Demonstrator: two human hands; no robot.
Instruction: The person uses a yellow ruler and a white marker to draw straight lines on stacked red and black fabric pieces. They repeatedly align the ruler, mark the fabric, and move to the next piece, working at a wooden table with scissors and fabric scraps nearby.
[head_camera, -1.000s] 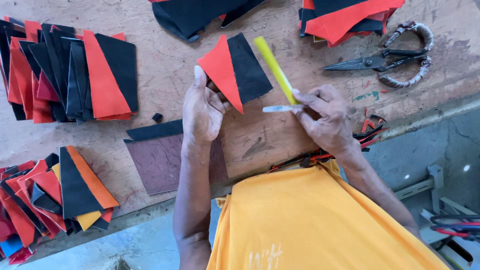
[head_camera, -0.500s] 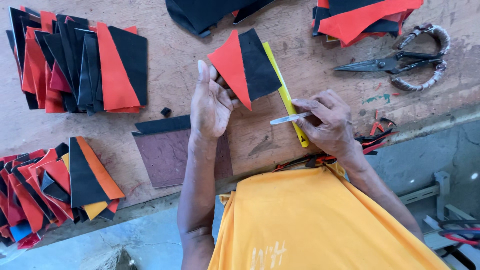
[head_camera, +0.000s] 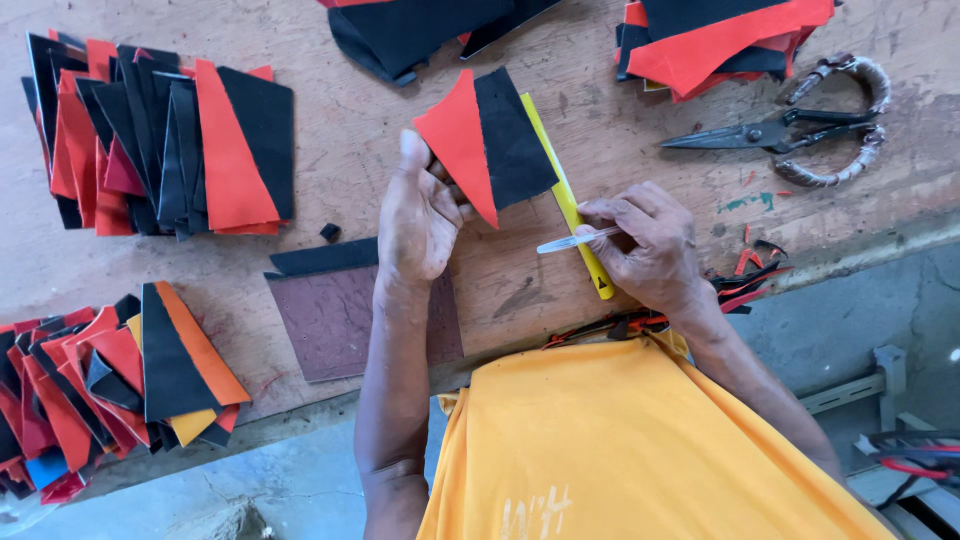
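My left hand (head_camera: 420, 215) grips a joined red and black fabric piece (head_camera: 490, 140) at its lower left edge, pressing it to the wooden table (head_camera: 380, 110). A yellow ruler (head_camera: 568, 200) lies along the piece's right edge. My right hand (head_camera: 645, 240) pinches a clear pen (head_camera: 572, 241), with its tip pointing left at the ruler. My orange shirt fills the lower middle of the view.
Black scissors (head_camera: 790, 125) with wrapped handles lie at the right. Stacks of red and black pieces sit at upper left (head_camera: 170, 145), lower left (head_camera: 110, 375), top middle and top right (head_camera: 720, 35). A dark maroon sheet (head_camera: 340, 315) lies under my left forearm. Scraps litter the right edge.
The fabric piece and ruler have been laid flatter on the table, the ruler now along the piece's right edge. My right hand has brought the pen down beside the ruler.
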